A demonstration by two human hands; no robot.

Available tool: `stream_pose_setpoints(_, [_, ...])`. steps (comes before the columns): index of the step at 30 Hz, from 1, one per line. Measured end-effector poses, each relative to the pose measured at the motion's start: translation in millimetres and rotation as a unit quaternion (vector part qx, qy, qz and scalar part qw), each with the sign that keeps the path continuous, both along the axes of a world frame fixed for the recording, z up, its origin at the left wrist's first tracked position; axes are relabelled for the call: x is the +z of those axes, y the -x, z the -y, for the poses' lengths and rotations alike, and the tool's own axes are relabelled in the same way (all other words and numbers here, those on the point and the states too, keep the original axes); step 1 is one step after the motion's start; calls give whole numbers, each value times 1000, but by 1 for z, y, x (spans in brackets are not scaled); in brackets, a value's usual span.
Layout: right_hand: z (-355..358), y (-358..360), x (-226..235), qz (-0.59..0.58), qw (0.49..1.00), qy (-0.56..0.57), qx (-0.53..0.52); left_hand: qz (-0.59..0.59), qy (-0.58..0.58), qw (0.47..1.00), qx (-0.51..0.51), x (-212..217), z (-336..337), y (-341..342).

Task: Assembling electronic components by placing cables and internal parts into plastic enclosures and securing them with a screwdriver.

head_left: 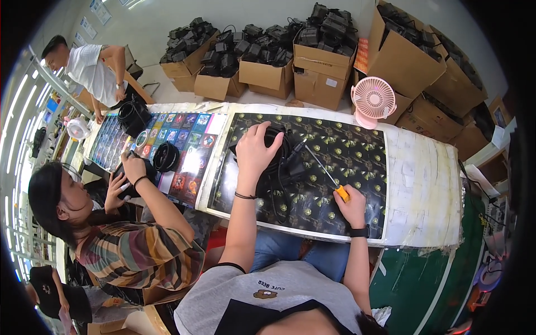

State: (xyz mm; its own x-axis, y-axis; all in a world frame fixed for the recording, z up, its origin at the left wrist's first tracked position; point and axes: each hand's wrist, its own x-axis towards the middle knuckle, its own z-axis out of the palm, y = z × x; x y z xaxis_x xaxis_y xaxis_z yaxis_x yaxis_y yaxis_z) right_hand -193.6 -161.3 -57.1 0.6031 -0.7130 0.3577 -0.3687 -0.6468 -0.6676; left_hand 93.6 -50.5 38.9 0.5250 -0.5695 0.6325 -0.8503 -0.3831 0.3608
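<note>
My left hand (pixel 258 149) is curled over a coiled black cable (pixel 285 148) on the dark patterned mat (pixel 340 139); the palm hides part of the coil. Beside the coil rests a black boxy device (pixel 293 169), like a power adapter, and a loose length of cable trails toward the near edge. In my right hand (pixel 353 207) is a screwdriver (pixel 341 193) with a yellow handle. Its long thin shaft points up and left, with the tip near a black cable end (pixel 301 145).
A pink fan (pixel 374 100) stands at the table's far edge. Behind are cardboard boxes (pixel 318 75) heaped with black devices. To my left, a person in a striped shirt (pixel 137 251) handles a black device over a colourful mat (pixel 195 162); another person (pixel 92 72) stands farther off.
</note>
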Motion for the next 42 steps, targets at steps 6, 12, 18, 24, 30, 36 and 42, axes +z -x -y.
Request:
stream_pose_setpoints(6, [8, 4, 1, -11, 1000, -4, -6, -3, 3, 1000, 9, -1, 4, 5])
stream_pose_setpoints(12, [18, 9, 6, -26, 1000, 8, -12, 2, 28, 1000, 5, -2, 11, 9])
stream_pose_setpoints(18, [1, 1, -3, -26, 999, -13, -14, 22, 18, 1000, 6, -3, -3, 3])
stream_pose_setpoints(24, [-5, 0, -6, -25, 999, -20, -10, 29, 17, 999, 3, -2, -6, 3])
stream_pose_setpoints(30, [-2, 0, -4, -22, 999, -18, -15, 33, 16, 999, 2, -2, -2, 5])
stream_pose_setpoints(36, [-2, -1, -4, -23, 1000, -13, 1, 26, 10, 1000, 12, -2, -5, 4])
stream_pose_setpoints(42, [-4, 2, -7, 14, 1000, 20, 9, 27, 19, 999, 3, -3, -6, 5])
